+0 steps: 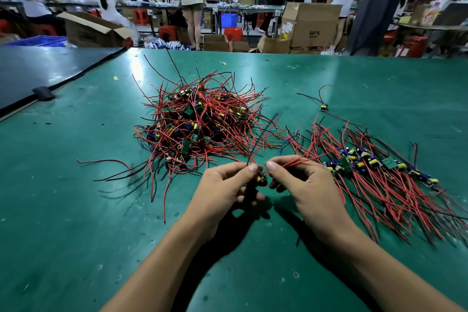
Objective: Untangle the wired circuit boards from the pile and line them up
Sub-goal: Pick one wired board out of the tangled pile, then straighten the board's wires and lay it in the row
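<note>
Pile [200,121] mostly unsorted; one board [262,179] in hand.
Left hand [228,187] and right hand [304,185] meet at the near middle, fingers curled and pinching that board and its red wires. On the right a row [374,162] lies lined up, with one stray [324,107] apart beyond it. By my judgement most of the work remains: the pile at mid-table is thick and knotted. The scuffed green mat [76,210] faces a workshop with cartons [314,25], red stools [233,33] and people at benches.
</note>
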{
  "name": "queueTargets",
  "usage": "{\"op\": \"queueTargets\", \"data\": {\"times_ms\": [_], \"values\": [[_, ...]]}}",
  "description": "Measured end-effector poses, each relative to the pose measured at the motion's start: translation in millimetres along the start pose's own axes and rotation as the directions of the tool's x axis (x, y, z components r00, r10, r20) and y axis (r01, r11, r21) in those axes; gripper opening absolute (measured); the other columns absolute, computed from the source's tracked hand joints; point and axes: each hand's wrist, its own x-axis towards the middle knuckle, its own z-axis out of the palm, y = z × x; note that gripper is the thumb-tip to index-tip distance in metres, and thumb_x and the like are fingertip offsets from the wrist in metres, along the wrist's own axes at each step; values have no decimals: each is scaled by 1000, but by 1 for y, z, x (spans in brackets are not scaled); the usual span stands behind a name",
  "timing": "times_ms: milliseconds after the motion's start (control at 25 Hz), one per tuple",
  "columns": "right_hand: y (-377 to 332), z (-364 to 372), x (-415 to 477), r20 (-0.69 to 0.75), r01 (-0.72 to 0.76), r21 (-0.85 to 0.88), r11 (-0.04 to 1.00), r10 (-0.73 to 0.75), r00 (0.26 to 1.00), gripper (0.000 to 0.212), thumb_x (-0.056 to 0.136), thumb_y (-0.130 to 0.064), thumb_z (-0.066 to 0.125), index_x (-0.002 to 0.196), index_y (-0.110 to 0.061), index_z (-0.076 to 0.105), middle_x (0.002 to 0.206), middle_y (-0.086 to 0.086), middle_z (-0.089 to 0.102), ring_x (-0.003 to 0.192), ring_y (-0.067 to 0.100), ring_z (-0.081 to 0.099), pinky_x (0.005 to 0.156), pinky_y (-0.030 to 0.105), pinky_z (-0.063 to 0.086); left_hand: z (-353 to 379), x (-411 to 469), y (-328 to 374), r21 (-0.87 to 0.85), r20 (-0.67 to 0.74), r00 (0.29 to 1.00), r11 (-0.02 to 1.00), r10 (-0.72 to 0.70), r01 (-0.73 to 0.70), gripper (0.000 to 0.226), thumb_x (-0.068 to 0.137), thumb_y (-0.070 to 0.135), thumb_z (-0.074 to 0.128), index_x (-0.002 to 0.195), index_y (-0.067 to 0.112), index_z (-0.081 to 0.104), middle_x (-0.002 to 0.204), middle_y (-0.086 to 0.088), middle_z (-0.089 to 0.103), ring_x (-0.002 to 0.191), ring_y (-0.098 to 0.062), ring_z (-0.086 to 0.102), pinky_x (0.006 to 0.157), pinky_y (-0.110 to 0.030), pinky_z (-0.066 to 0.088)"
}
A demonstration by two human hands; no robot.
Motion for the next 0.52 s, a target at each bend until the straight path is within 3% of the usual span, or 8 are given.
{"op": "queueTargets", "data": {"times_ms": [80, 160, 240, 280, 400, 520], "values": [[-2, 2, -2, 11, 13, 26, 1000, -13, 1000, 3, 87, -18, 77, 85, -17, 79, 76, 1, 76, 73, 15, 72, 72, 24, 55, 1, 2, 2, -106, -123, 992, 994, -29, 16, 17, 91, 19, 64, 91, 4, 73, 76, -11, 70, 61, -22, 69, 54, -24, 57], [-4, 3, -7, 86, 221, -111, 969, -212, 973, 5, 86, -15, 78, 91, -16, 80, 84, -3, 77, 80, 10, 72, 75, 19, 53, 1, 4, 4, -187, -211, 976, 982, -58, 18, 19, 94, 19, 61, 88, 4, 71, 73, -12, 69, 62, -21, 68, 57, -27, 59], [1, 4, -11, 259, 547, -311, 777, -484, 836, 13, 87, -12, 77, 100, -9, 79, 95, 0, 75, 87, 11, 71, 79, 24, 55, 1, 5, 7, -280, -232, 968, 960, -91, 23, 20, 96, 17, 58, 87, 2, 67, 71, -12, 69, 60, -22, 67, 54, -30, 58], [3, 4, -13, 346, 633, -357, 687, -533, 772, 16, 89, -12, 77, 103, -7, 78, 100, 2, 73, 88, 16, 71, 79, 30, 57, 1, 5, 8, -336, -216, 971, 941, -105, 27, 19, 97, 17, 56, 88, 2, 64, 70, -12, 68, 60, -23, 66, 52, -30, 56], [4, 2, -13, 469, 735, -475, 485, -567, 677, 19, 89, -15, 74, 107, -11, 75, 107, 1, 72, 84, 26, 69, 71, 37, 56, 0, 7, 12, -476, -129, 984, 878, -123, 48, 16, 99, 17, 51, 92, 3, 55, 66, -8, 59, 60, -23, 61, 53, -30, 50], [0, 2, -13, 537, 757, -492, 430, -534, 653, 22, 85, -16, 76, 107, -15, 76, 106, -2, 72, 90, 22, 67, 72, 36, 54, 1, 6, 15, -528, -60, 990, 846, -125, 75, 18, 101, 20, 49, 97, 4, 54, 66, -7, 55, 57, -21, 57, 53, -28, 48]]}}
